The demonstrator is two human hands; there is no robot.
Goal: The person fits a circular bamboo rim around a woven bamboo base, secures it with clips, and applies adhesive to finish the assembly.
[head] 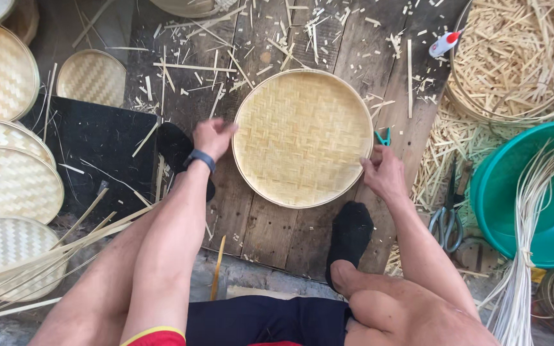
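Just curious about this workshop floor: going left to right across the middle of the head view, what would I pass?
Stacked woven trays → black mat → left hand → round woven tray → right hand → scissors → green basin.
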